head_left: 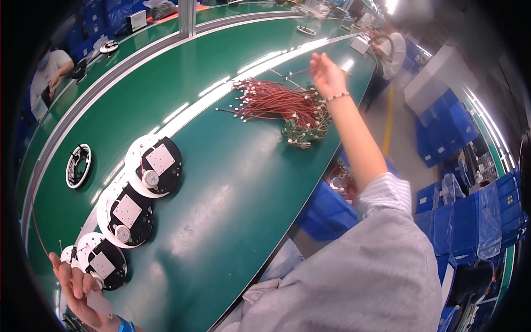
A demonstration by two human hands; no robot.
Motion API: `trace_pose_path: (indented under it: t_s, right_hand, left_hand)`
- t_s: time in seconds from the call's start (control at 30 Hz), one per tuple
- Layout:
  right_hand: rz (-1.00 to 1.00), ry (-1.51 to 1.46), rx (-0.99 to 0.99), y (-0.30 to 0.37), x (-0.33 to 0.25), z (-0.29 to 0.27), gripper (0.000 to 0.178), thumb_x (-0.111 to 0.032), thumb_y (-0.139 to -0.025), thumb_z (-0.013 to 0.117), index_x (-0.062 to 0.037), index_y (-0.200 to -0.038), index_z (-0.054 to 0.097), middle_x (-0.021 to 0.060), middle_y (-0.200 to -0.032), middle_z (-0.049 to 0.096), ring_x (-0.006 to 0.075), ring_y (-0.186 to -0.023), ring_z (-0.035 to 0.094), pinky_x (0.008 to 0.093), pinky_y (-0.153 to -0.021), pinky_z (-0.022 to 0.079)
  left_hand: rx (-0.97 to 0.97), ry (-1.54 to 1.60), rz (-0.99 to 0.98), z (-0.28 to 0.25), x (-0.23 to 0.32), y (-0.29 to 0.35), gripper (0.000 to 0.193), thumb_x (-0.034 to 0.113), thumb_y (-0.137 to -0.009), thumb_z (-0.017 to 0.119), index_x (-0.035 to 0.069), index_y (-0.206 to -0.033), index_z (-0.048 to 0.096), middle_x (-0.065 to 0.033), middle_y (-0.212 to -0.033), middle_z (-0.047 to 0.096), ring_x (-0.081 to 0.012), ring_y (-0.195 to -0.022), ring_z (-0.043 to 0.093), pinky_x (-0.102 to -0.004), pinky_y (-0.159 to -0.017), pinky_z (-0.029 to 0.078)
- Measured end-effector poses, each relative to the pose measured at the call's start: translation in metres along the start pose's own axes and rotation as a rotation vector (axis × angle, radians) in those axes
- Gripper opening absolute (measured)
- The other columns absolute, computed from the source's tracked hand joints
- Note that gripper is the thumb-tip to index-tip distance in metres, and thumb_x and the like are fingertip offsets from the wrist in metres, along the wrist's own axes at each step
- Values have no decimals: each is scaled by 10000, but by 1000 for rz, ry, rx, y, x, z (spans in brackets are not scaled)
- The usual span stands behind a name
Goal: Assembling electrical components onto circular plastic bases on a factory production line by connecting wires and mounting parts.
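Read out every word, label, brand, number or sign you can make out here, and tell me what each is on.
None can be read.
Blue crates at the right: small white labels, too small to read.
White box at the upper left: any print is too blurred.
White plates on the table: dark dots, no readable lettering.

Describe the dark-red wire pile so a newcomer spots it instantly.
On the long green worktable, look just left of the person's right hand. There lies the dark-red wire pile: long, thin, white-tipped strands, unlike the green circuit boards heaped beside it.
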State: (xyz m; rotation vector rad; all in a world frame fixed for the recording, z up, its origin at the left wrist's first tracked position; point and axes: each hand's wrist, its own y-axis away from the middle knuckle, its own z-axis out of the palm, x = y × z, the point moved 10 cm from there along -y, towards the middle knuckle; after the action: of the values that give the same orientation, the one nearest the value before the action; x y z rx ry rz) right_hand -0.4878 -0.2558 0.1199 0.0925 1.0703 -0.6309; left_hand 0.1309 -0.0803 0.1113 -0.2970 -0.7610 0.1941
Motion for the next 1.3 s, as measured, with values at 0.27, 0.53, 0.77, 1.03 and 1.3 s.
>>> trace_pose_path:
  t_s: [0.27,0.53,0.77,1.03,1.3]
  right_hand:
    - [307,144,-657,181,70,138,167,-101,-792,532,-11,-924,483,116,-793,585,185,-718,571,277,-609,458]
    - [537,102,-844,338,141,178,29,12,-771,535,-6,-791,523,64,-817,563,147,-793,573,221,-666,459]
    - [742,-125,-702,347,147,183,40,-40,-800,520,-23,-822,491,25,-693,537,58,-532,506,167,-438,377]
    - [635,185,-874,323,145,194,227,-161,-862,421,-6,-721,507,60,-701,540,80,-621,498,198,-564,408]
    - [200,307,-659,164,156,250,415,-288,-888,309,52,-823,538,134,-822,571,228,-811,550,351,-712,438]
  left_hand:
    - [185,-362,-359,32,-81,21,194,195,-830,454,68,-976,443,-13,-689,461,-78,-544,462,-151,-361,343]
    - [128,-291,-521,58,-184,41,130,121,-841,447,6,-826,506,-104,-1054,490,-140,-848,533,-234,-547,505]
    - [89,-342,-594,53,-197,52,154,156,-868,397,18,-873,463,-81,-719,556,-129,-607,555,-207,-473,467]
    - [-41,-401,-758,62,-221,66,222,139,-876,382,-13,-936,532,-34,-624,544,-69,-520,511,-164,-456,416]
    - [148,-488,-369,44,-205,54,342,93,-848,417,15,-1172,341,-87,-1139,445,-171,-1035,436,-289,-865,360]
